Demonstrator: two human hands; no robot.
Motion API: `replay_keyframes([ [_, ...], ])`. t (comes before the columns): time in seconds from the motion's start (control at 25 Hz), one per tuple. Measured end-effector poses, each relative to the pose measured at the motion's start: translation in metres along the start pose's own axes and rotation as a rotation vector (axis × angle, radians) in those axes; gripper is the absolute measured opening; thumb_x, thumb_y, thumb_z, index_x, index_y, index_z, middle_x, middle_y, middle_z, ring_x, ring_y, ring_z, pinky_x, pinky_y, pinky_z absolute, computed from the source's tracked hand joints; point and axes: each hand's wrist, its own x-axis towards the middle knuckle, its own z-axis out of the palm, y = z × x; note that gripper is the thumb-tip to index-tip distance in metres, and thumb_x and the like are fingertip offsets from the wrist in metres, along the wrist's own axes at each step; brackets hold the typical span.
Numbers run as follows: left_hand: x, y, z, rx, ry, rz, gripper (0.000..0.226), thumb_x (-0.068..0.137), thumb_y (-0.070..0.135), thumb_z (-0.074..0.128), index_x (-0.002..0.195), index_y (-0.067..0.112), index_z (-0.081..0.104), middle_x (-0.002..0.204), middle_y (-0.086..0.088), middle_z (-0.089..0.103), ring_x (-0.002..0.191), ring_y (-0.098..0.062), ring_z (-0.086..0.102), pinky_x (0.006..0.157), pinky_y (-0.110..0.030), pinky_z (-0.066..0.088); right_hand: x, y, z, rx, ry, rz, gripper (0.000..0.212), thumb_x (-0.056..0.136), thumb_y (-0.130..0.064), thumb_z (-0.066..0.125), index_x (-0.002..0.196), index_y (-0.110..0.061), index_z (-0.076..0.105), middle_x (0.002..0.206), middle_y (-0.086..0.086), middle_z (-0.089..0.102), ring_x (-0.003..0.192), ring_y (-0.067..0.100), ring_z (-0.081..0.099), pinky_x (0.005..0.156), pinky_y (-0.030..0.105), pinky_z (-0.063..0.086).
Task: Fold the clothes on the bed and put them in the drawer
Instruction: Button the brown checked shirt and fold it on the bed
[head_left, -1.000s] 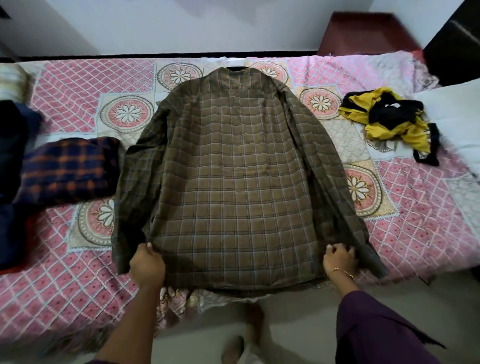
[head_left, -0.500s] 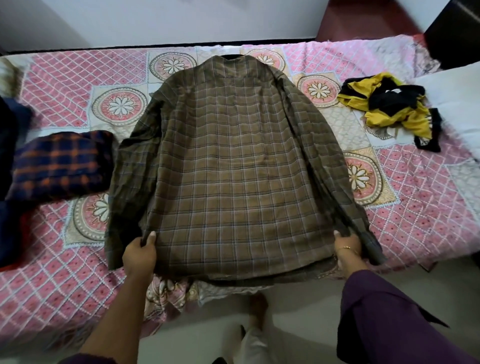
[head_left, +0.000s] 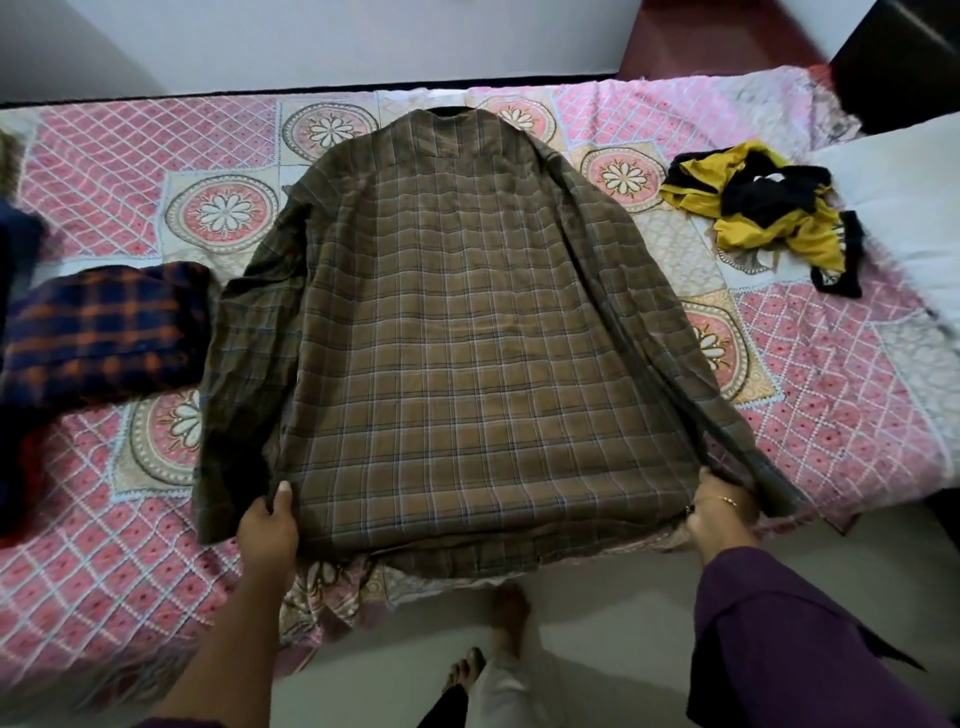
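1. We are standing at the near edge of the bed (head_left: 130, 156), which is wearing a pink patterned cover, and looking down at a brown checked shirt (head_left: 467, 332) lying back-up across its middle, collar toward the far edge.
2. Our left hand (head_left: 270, 525) is pinching the shirt's lower left corner, thumb lying on top of the cloth and fingers tucked under it.
3. Our right hand (head_left: 722, 509) is gripping the lower right corner where the sleeve is meeting the hem; its fingers are curling into the fabric.
4. The hem is hanging just over the near edge of the bed.
5. A folded navy and orange checked garment (head_left: 104, 332) is sitting toward the left edge, just beside the shirt's left sleeve.
6. A crumpled yellow and black garment (head_left: 769, 208) is lying toward the far right corner, well apart from the shirt.
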Motion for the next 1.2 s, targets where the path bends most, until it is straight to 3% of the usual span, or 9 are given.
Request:
replay_keyframes([
  [0.12, -0.007, 0.008, 0.001, 0.165, 0.114, -0.004, 0.037, 0.094, 0.022, 0.054, 0.116, -0.008, 0.054, 0.117, -0.033, 0.056, 0.112, -0.046, 0.050, 0.094, -0.046, 0.040, -0.015, 0.003, 0.009, -0.163, -0.033, -0.006, 0.040, 0.097, -0.022, 0.043, 0.131, -0.001, 0.046, 0.139, 0.015, 0.045, 0.128, 0.030, 0.043, 0.104, 0.039, 0.037],
  [0.28, -0.014, 0.024, 0.005, 0.404, 0.084, 0.130, 0.035, 0.088, 0.015, 0.060, 0.118, -0.002, 0.052, 0.119, -0.029, 0.052, 0.111, -0.045, 0.050, 0.091, -0.047, 0.041, -0.070, 0.004, 0.033, -0.604, 0.053, -0.420, 0.039, 0.085, -0.010, 0.056, 0.123, -0.005, 0.053, 0.134, 0.022, 0.042, 0.121, 0.041, 0.042, 0.099, 0.048, 0.037],
  [0.64, 0.006, 0.070, 0.008, 0.410, 0.004, 0.278, 0.029, 0.092, 0.016, 0.055, 0.117, 0.001, 0.057, 0.119, -0.020, 0.054, 0.107, -0.037, 0.053, 0.088, -0.040, 0.043, -0.175, 0.020, 0.140, -0.695, -0.564, -0.795, 0.017, 0.087, -0.002, 0.056, 0.102, -0.004, 0.064, 0.115, 0.016, 0.056, 0.104, 0.028, 0.055, 0.089, 0.029, 0.043],
  [0.8, 0.030, 0.104, 0.016, 0.150, 0.031, 0.080, 0.030, 0.095, 0.021, 0.053, 0.118, 0.003, 0.059, 0.115, -0.015, 0.060, 0.106, -0.032, 0.056, 0.087, -0.038, 0.045, -0.202, 0.017, 0.189, -0.768, -0.665, -0.863, 0.016, 0.088, -0.001, 0.053, 0.100, -0.004, 0.064, 0.111, 0.016, 0.057, 0.104, 0.027, 0.055, 0.087, 0.028, 0.042],
  [0.92, 0.057, 0.136, 0.026, -0.293, -0.078, -0.189, 0.031, 0.095, 0.029, 0.053, 0.111, 0.004, 0.061, 0.105, -0.010, 0.063, 0.102, -0.028, 0.057, 0.082, -0.035, 0.048, -0.221, 0.011, 0.236, -0.798, -0.719, -0.906, 0.017, 0.088, -0.001, 0.052, 0.097, -0.005, 0.066, 0.109, 0.015, 0.060, 0.102, 0.027, 0.057, 0.083, 0.024, 0.042],
  [1.0, 0.087, 0.159, 0.032, -0.616, -0.215, -0.393, 0.053, 0.096, 0.041, 0.047, 0.132, 0.003, 0.046, 0.118, -0.014, 0.059, 0.106, -0.029, 0.057, 0.087, -0.037, 0.046, -0.240, 0.003, 0.274, -0.828, -0.793, -0.948, 0.018, 0.090, -0.004, 0.052, 0.102, -0.004, 0.065, 0.112, 0.014, 0.058, 0.103, 0.025, 0.056, 0.082, 0.021, 0.039],
  [1.08, 0.115, 0.178, 0.041, -0.827, -0.225, -0.553, 0.059, 0.096, 0.048, 0.040, 0.134, 0.003, 0.039, 0.114, -0.020, 0.060, 0.088, -0.028, 0.062, 0.074, -0.032, 0.051, -0.263, -0.006, 0.309, -0.875, -0.885, -1.040, 0.020, 0.092, -0.010, 0.052, 0.107, -0.006, 0.064, 0.115, 0.012, 0.054, 0.106, 0.025, 0.053, 0.087, 0.024, 0.040],
  [1.16, 0.127, 0.199, 0.054, -0.784, -0.119, -0.585, 0.051, 0.097, 0.045, 0.040, 0.117, -0.001, 0.048, 0.092, -0.017, 0.064, 0.067, -0.022, 0.060, 0.052, -0.026, 0.049, -0.282, -0.014, 0.342, -0.919, -0.958, -1.190, 0.022, 0.093, -0.014, 0.052, 0.111, -0.008, 0.063, 0.117, 0.012, 0.051, 0.110, 0.027, 0.050, 0.094, 0.030, 0.038],
  [1.2, 0.133, 0.205, 0.060, -0.605, -0.020, -0.504, 0.047, 0.097, 0.040, 0.044, 0.113, -0.004, 0.054, 0.089, -0.016, 0.066, 0.066, -0.022, 0.060, 0.053, -0.027, 0.047, -0.291, -0.019, 0.357, -0.938, -0.978, -1.294, 0.023, 0.093, -0.014, 0.052, 0.113, -0.007, 0.062, 0.117, 0.012, 0.050, 0.111, 0.027, 0.048, 0.095, 0.029, 0.036],
])
